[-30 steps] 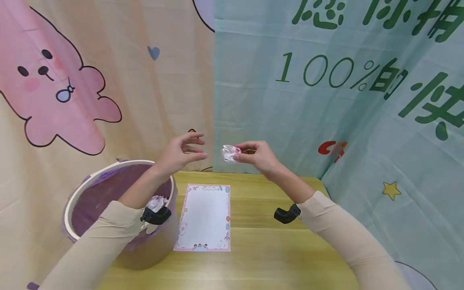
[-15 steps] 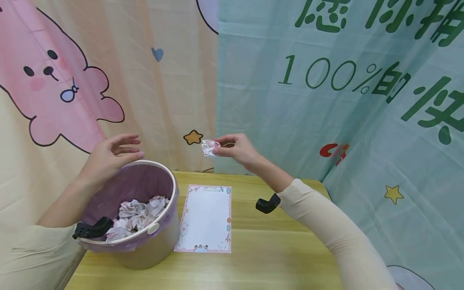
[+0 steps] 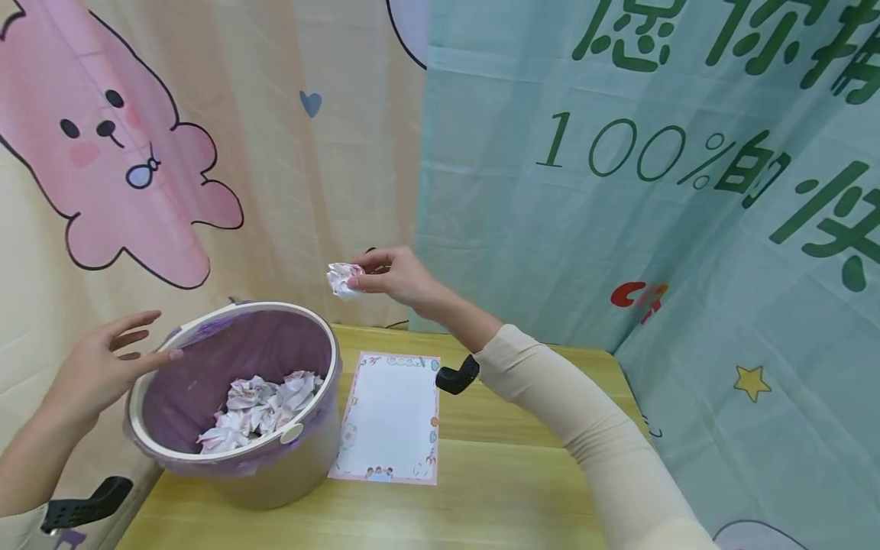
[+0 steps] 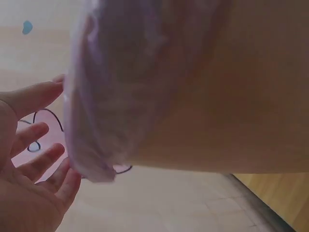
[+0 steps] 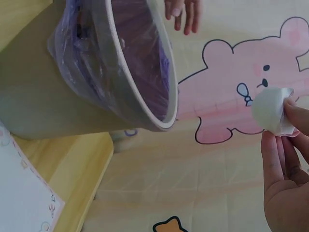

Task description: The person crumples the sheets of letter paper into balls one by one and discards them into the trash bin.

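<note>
My right hand (image 3: 402, 281) pinches a crumpled paper ball (image 3: 343, 279) between thumb and fingers, in the air behind and above the bin's right rim. In the right wrist view the same paper ball (image 5: 275, 111) shows white against the curtain. A beige bin (image 3: 289, 477) with a white rim and purple liner stands on the left of the table, several crumpled papers (image 3: 264, 409) inside it. At the bin's left side hovers my left hand (image 3: 103, 367), fingers spread loosely and holding nothing. The left wrist view shows that hand (image 4: 34, 179) beside the liner (image 4: 111, 96); whether they touch I cannot tell.
A white sheet with a decorated pink border (image 3: 389, 416) lies flat just right of the bin. The wooden table (image 3: 509, 473) extends to the right. Printed curtains (image 3: 509, 229) hang close behind it and along the sides.
My left hand has moved left and down, from over the table across the bin to its left side. My right hand has carried the paper ball leftward, toward the bin.
</note>
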`<state>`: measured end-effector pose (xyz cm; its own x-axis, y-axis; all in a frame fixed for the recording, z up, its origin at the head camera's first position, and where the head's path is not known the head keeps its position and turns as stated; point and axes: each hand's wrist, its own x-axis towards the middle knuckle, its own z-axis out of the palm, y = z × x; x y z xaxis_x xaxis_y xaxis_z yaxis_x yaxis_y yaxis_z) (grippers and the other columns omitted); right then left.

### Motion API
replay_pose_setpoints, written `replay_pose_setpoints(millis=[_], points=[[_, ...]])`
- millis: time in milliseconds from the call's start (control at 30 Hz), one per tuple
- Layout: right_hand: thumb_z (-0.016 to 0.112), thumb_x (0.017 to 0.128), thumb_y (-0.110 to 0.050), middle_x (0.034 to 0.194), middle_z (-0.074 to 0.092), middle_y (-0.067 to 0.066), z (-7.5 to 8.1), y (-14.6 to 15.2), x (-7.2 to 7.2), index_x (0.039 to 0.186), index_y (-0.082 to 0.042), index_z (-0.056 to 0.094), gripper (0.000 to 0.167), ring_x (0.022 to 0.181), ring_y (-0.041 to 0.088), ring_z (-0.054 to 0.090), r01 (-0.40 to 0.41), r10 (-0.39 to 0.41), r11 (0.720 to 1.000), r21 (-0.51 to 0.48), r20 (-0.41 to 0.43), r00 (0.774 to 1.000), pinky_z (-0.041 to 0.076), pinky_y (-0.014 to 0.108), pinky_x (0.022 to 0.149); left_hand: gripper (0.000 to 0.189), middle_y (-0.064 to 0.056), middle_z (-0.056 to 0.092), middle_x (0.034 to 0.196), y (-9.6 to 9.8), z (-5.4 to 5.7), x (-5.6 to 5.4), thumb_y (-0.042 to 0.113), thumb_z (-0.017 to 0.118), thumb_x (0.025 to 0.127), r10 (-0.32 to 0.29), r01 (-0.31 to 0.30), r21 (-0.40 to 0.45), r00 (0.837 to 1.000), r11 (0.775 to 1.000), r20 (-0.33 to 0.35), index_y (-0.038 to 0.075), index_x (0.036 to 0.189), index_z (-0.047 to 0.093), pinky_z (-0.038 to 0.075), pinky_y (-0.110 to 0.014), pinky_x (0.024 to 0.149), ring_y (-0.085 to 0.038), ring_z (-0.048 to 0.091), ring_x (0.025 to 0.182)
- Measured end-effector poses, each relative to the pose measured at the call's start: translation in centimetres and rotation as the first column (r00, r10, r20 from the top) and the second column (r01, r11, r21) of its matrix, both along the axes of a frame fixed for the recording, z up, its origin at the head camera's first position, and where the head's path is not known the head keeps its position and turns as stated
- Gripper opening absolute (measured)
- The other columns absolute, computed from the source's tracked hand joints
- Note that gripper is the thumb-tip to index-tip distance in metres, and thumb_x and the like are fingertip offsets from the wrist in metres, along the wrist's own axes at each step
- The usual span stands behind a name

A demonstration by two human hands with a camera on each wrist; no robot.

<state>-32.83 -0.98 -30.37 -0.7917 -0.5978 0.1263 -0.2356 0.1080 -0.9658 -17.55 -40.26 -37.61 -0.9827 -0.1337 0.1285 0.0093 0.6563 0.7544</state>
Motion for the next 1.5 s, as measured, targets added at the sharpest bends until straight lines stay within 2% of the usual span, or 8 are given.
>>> replay_pose_setpoints(millis=[100, 200, 300, 433, 500, 867, 1200, 1500], points=[[0.076, 0.093, 0.002, 0.105, 0.067, 0.014, 0.1, -1.3, 0.1, 0.124, 0.01, 0.069, 0.033, 0.087, 0.018, 0.064, -0.011, 0.011, 1.0, -0.007, 0.006, 1.0, 0.06, 0.031, 0.083, 0.083, -0.016, 0.027, 0.166, -1.8, -1.9, 1.1, 0.024, 0.072, 0.1, -0.024, 0.017, 0.122, 0.998, 0.992, 0.053, 0.015, 0.166, 0.022, 0.025, -0.05, 0.12, -0.026, 0.041, 0.145], [0.077, 0.091, 0.003, 0.101, 0.068, 0.012, -0.2, -2.7, 0.2, 0.123, 0.01, 0.069, 0.034, 0.084, 0.017, 0.064, -0.023, 0.023, 1.0, -0.011, 0.011, 1.0, 0.06, 0.03, 0.081, 0.076, 0.016, 0.041, 0.154, -3.4, -4.0, 2.0, 0.014, 0.067, 0.103, -0.102, 0.077, 0.283, 0.992, 0.956, 0.077, 0.025, 0.165, 0.026, 0.018, -0.017, 0.116, 0.015, 0.045, 0.123], [0.079, 0.09, 0.002, 0.098, 0.069, 0.008, -0.9, -4.0, 0.3, 0.121, 0.008, 0.072, 0.032, 0.082, 0.015, 0.065, -0.027, 0.027, 1.0, -0.009, -0.002, 1.0, 0.06, 0.027, 0.078, 0.067, 0.027, 0.048, 0.133, -4.4, -5.5, 2.2, -0.005, 0.062, 0.101, -0.206, 0.181, 0.514, 0.979, 0.839, -0.009, 0.03, 0.156, 0.046, 0.034, -0.015, 0.109, 0.017, 0.052, 0.109], [0.081, 0.089, -0.002, 0.095, 0.071, 0.004, -1.8, -5.2, 0.9, 0.119, 0.004, 0.075, 0.03, 0.082, 0.015, 0.066, -0.051, 0.052, 0.999, 0.018, -0.041, 0.998, 0.059, 0.025, 0.072, 0.064, 0.018, 0.053, 0.133, -4.6, -6.3, 2.0, -0.02, 0.054, 0.097, -0.271, 0.293, 0.685, 0.952, 0.667, -0.144, 0.027, 0.138, 0.063, 0.05, -0.011, 0.088, 0.007, 0.058, 0.113], [0.081, 0.09, -0.003, 0.093, 0.072, 0.002, -2.2, -5.8, 1.2, 0.119, 0.003, 0.075, 0.031, 0.081, 0.014, 0.065, -0.071, 0.074, 0.997, 0.043, -0.054, 0.996, 0.058, 0.024, 0.071, 0.064, 0.017, 0.053, 0.135, -4.5, -6.4, 2.0, -0.022, 0.053, 0.096, -0.274, 0.306, 0.702, 0.948, 0.643, -0.162, 0.025, 0.139, 0.063, 0.051, -0.012, 0.088, 0.005, 0.059, 0.114], [0.084, 0.088, -0.007, 0.086, 0.071, -0.007, -3.2, -8.5, 1.9, 0.117, 0.001, 0.076, 0.031, 0.077, 0.008, 0.065, -0.107, 0.128, 0.983, 0.148, -0.134, 0.983, 0.057, 0.025, 0.07, 0.065, 0.019, 0.053, 0.135, -4.2, -6.6, 2.1, -0.02, 0.054, 0.097, -0.271, 0.288, 0.698, 0.953, 0.655, -0.139, 0.022, 0.145, 0.059, 0.05, -0.011, 0.087, 0.007, 0.058, 0.113], [0.075, 0.096, -0.006, 0.12, 0.073, 0.011, -3.4, -9.4, 2.1, 0.136, 0.001, 0.066, 0.041, 0.102, 0.003, 0.065, -0.234, 0.286, 0.933, 0.274, -0.167, 0.944, 0.053, 0.014, 0.084, 0.065, 0.02, 0.056, 0.134, -4.5, -6.3, 2.3, -0.02, 0.055, 0.097, -0.257, 0.271, 0.683, 0.958, 0.678, -0.125, 0.023, 0.145, 0.059, 0.049, -0.01, 0.087, 0.01, 0.058, 0.11], [0.073, 0.097, -0.003, 0.114, 0.073, 0.004, -3.3, -8.3, 1.8, 0.134, 0.001, 0.067, 0.038, 0.1, 0.003, 0.064, -0.312, 0.369, 0.902, 0.298, -0.158, 0.916, 0.055, 0.017, 0.085, 0.064, 0.02, 0.058, 0.133, -4.5, -6.1, 2.5, -0.019, 0.057, 0.096, -0.265, 0.263, 0.682, 0.959, 0.683, -0.105, 0.021, 0.147, 0.058, 0.05, -0.011, 0.085, 0.009, 0.058, 0.11]])
